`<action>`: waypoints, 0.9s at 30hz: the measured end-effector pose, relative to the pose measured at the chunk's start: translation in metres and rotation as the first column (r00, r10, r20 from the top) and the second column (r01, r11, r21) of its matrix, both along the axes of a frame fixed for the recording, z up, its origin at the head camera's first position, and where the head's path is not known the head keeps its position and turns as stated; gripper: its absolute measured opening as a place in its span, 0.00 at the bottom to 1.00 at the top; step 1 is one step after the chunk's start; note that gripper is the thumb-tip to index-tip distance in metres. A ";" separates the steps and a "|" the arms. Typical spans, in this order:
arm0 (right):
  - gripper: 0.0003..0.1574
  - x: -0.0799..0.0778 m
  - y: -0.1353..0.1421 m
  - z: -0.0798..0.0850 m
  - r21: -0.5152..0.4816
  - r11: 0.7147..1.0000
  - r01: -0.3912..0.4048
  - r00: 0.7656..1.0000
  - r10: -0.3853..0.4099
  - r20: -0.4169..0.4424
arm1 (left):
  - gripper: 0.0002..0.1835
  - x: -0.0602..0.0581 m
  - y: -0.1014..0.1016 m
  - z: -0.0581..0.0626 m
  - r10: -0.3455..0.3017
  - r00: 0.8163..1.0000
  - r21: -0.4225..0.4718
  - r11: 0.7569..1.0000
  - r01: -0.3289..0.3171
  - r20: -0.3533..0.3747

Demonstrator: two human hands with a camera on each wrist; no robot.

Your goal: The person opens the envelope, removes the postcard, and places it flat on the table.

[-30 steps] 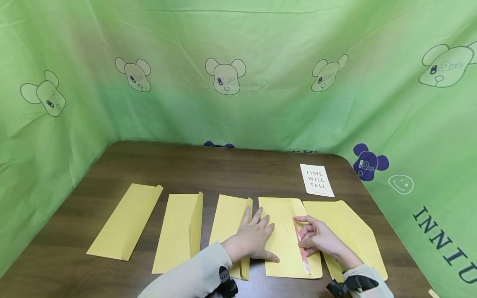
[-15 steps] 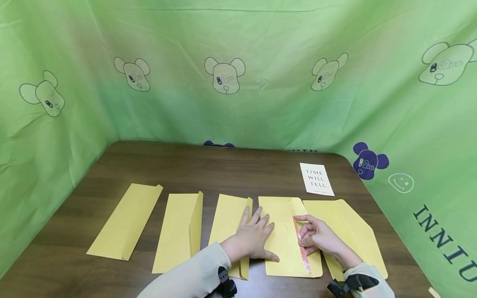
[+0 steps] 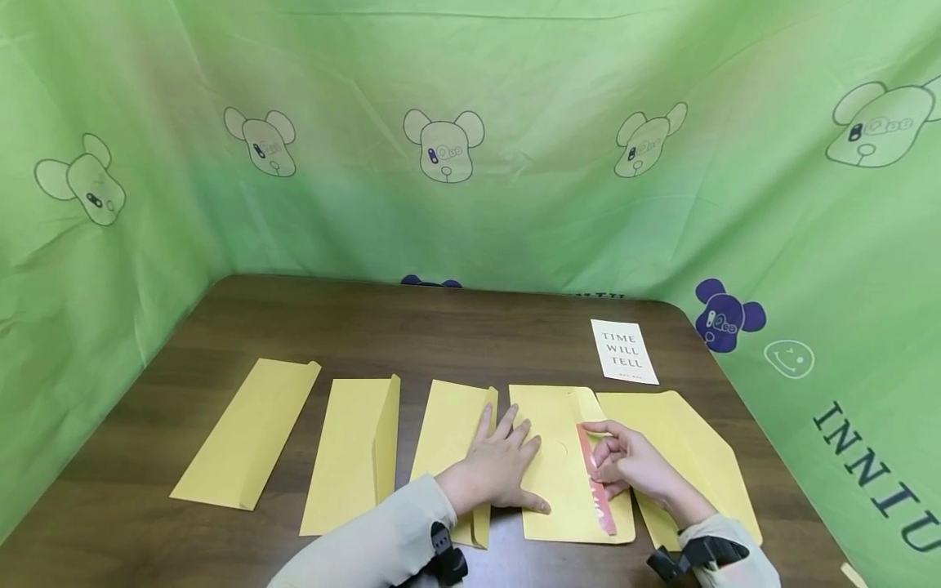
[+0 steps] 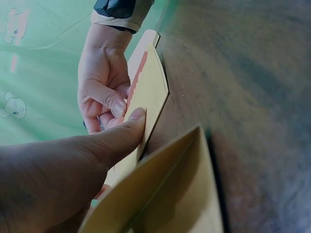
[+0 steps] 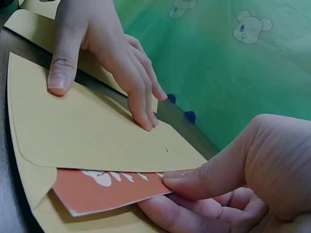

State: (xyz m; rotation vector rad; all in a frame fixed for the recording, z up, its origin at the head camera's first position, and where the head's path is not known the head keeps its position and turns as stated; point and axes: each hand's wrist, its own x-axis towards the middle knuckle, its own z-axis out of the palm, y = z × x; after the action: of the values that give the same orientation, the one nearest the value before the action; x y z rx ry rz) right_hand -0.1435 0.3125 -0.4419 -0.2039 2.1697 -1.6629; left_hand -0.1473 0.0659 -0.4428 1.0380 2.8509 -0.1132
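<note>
A yellow envelope (image 3: 545,457) lies flat right of the table's middle, its flap unfolded to the right. My left hand (image 3: 494,467) rests on it with spread fingers, the thumb pressing near its lower left part. From the envelope's opening sticks out a strip of an orange-red card (image 5: 108,191) with white figures; the rest is hidden inside. My right hand (image 3: 625,464) pinches this card's edge between thumb and fingers. In the left wrist view, the left thumb (image 4: 129,130) sits on the paper close to the right hand (image 4: 103,86).
Several more yellow envelopes lie in a row: to the left, one envelope (image 3: 353,457) with its flap partly raised, and at the right an open-flapped envelope (image 3: 698,457) beneath the right forearm. A white printed card (image 3: 625,351) lies behind them on the brown table (image 3: 412,327).
The orange-red card has slid slightly to the right out of the envelope, and a wider strip of it shows. The left hand stays in place on the envelope.
</note>
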 end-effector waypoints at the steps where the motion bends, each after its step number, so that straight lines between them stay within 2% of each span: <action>1: 0.50 0.000 0.000 0.000 0.004 1.000 0.005 1.000 -0.005 0.001 | 0.51 0.000 0.000 0.001 0.000 1.000 -0.001 1.000 0.000 0.000; 10: 0.49 0.000 0.005 0.000 0.024 1.000 0.003 1.000 -0.002 -0.007 | 0.52 0.001 0.000 0.004 0.000 1.000 -0.008 1.000 0.000 0.001; 18: 0.49 0.000 0.004 0.007 0.038 0.999 -0.020 1.000 0.020 -0.005 | 0.51 0.002 0.001 0.006 0.002 1.000 -0.006 1.000 -0.002 -0.007; 27: 0.50 0.004 0.005 0.005 0.002 1.000 -0.014 1.000 0.014 0.019 | 0.52 0.005 0.001 0.008 0.009 1.000 -0.017 1.000 -0.009 0.007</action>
State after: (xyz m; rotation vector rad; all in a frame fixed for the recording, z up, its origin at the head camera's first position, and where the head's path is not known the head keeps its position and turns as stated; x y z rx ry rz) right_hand -0.1399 0.3175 -0.4364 -0.2008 2.1512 -1.6484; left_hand -0.1426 0.0672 -0.4349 1.0205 2.8429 -0.1323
